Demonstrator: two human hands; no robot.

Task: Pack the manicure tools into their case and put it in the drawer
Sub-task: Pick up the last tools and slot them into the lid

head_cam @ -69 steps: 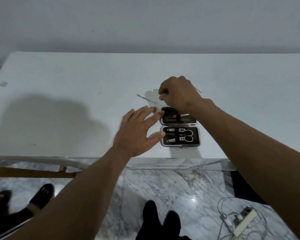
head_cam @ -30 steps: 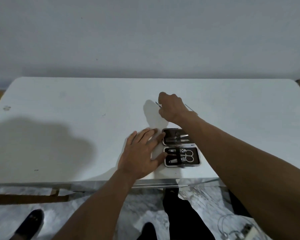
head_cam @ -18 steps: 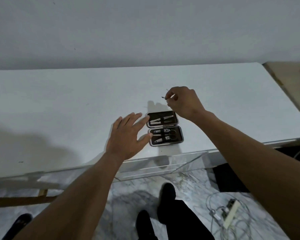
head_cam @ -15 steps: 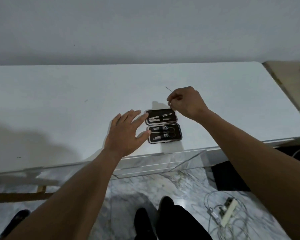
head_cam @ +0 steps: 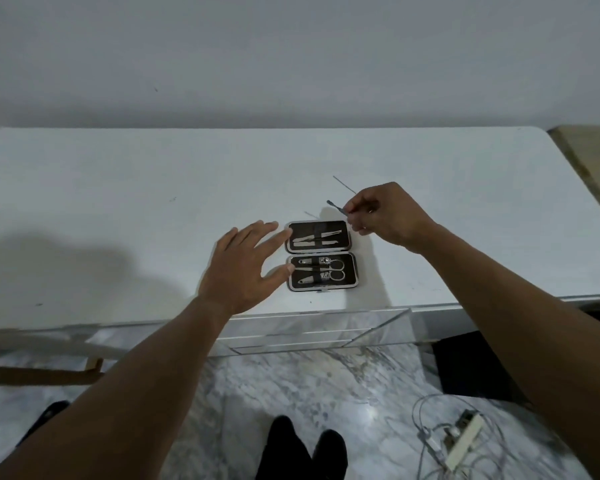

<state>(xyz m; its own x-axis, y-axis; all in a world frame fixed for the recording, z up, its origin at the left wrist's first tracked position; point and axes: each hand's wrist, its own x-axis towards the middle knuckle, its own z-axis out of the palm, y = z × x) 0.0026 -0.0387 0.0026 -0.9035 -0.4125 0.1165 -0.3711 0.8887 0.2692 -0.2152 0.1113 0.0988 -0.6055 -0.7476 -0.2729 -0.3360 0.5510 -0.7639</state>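
The black manicure case lies open flat on the white table, near its front edge. Its far half holds slim metal tools; its near half holds clippers and small scissors under a strap. My left hand lies with fingers spread at the case's left side, fingertips touching its rim. My right hand hovers just beyond the case's far right corner and pinches a thin metal tool that points left. A second thin tool lies on the table behind my right hand.
The table's front has a glassy drawer face below the case. On the marble floor are my dark shoes and, to the right, a power strip with cables. A wall stands behind the table.
My right hand picked the thin tool off the table behind the case and has brought it back toward the case's far right corner. My left hand stayed at the case's left side.
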